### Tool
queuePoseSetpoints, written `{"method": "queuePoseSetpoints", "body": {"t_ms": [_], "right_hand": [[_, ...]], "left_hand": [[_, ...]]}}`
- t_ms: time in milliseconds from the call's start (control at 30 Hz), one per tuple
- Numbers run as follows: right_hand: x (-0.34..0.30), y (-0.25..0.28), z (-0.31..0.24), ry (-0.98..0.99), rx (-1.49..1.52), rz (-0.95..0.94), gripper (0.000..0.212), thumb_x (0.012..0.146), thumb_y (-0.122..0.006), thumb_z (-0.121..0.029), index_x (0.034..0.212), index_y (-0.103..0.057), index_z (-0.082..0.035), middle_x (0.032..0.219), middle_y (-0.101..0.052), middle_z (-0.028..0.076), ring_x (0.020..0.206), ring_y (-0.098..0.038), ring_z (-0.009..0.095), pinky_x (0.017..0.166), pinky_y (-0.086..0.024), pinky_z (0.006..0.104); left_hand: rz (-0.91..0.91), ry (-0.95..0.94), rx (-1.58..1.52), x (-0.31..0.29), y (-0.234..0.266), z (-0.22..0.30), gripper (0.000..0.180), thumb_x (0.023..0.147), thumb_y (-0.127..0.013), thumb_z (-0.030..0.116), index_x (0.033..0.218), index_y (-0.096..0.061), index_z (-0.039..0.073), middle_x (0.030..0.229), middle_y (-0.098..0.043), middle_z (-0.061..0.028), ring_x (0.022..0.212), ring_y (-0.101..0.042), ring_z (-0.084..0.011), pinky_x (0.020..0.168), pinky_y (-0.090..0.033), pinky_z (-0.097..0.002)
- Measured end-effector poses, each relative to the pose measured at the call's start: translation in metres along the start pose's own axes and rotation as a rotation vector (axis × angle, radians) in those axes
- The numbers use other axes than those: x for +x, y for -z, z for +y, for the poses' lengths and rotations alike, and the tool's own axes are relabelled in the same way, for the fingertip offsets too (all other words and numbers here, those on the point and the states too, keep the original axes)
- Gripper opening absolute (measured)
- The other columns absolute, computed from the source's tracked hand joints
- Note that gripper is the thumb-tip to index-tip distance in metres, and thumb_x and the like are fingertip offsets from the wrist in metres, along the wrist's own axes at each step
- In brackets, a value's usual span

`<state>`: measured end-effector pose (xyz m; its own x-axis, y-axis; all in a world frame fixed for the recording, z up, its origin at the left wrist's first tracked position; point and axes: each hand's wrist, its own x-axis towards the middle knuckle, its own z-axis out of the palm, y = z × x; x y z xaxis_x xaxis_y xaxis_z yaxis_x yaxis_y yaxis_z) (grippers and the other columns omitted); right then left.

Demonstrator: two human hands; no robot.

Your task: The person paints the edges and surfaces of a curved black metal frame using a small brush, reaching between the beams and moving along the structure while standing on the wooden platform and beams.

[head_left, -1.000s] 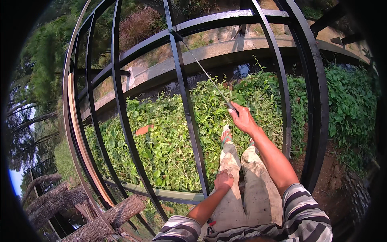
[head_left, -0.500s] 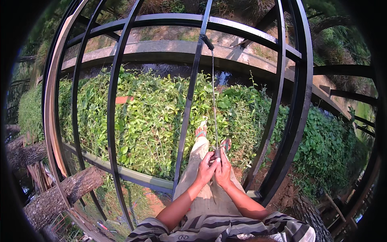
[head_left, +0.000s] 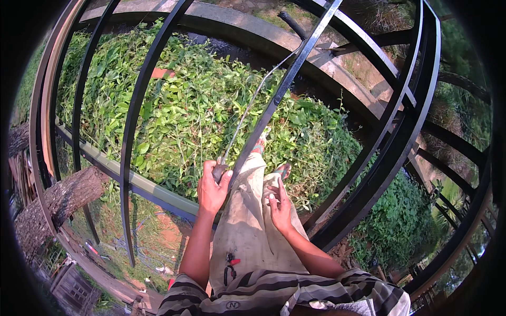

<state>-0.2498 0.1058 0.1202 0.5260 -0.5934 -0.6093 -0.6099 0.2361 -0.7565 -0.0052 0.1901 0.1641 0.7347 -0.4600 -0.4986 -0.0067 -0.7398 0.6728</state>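
My left hand is closed round a small, dark brownish piece, thumb on one side and fingers on the other. A thin grey line runs from that piece up and to the right. Its upper end meets a short dark rod beside a slanting black metal bar. The hand is just left of this bar. On the bar's right, my right hand holds nothing, its fingers apart, above my beige trousers.
More black bars form a frame around me. Green leafy plants cover the ground beyond, with a concrete edge behind. A rough log lies at the left. A greenish rail crosses in front of it.
My hands, together on the small piece before, are now apart. The left has carried it leftward past the slanting bar; the right has let go. The line now slants, and the view has shifted.
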Motion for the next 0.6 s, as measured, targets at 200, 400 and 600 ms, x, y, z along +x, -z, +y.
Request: {"method": "queuePoseSetpoints", "body": {"t_ms": [200, 400, 600], "right_hand": [[-0.021, 0.083, 0.057, -0.206, -0.311, 0.038, 0.065, 0.105, -0.056, -0.024, 0.161, -0.028, -0.009, 0.119, -0.068, 0.014, 0.085, -0.068, 0.019, 0.072, -0.058, 0.0324], [-0.03, 0.15, 0.077, -0.315, -0.558, 0.114, 0.054, 0.105, -0.056, -0.029, 0.152, -0.045, -0.004, 0.1, -0.07, 0.011, 0.075, -0.066, 0.014, 0.071, -0.055, 0.0312], [-0.013, 0.133, 0.068, -0.447, -0.286, -0.008, 0.055, 0.108, -0.052, -0.031, 0.153, -0.04, -0.002, 0.119, -0.067, 0.012, 0.089, -0.068, 0.015, 0.07, -0.058, 0.03]], "left_hand": [[-0.098, 0.106, -0.044, -0.04, 0.05, -0.037, 0.031, 0.084, -0.078, 0.004, 0.103, -0.053, 0.002, 0.082, -0.069, -0.0122, 0.07, -0.064, -0.0177, 0.065, -0.052, -0.0341], [-0.142, 0.179, -0.075, -0.084, 0.064, -0.057, 0.031, 0.087, -0.075, 0.02, 0.107, -0.058, 0.003, 0.08, -0.068, -0.016, 0.071, -0.066, -0.0368, 0.067, -0.053, -0.0417], [-0.282, 0.275, -0.032, -0.115, 0.064, -0.081, 0.04, 0.091, -0.073, 0.036, 0.107, -0.06, 0.002, 0.077, -0.067, -0.0194, 0.074, -0.065, -0.045, 0.067, -0.051, -0.0464]]}}
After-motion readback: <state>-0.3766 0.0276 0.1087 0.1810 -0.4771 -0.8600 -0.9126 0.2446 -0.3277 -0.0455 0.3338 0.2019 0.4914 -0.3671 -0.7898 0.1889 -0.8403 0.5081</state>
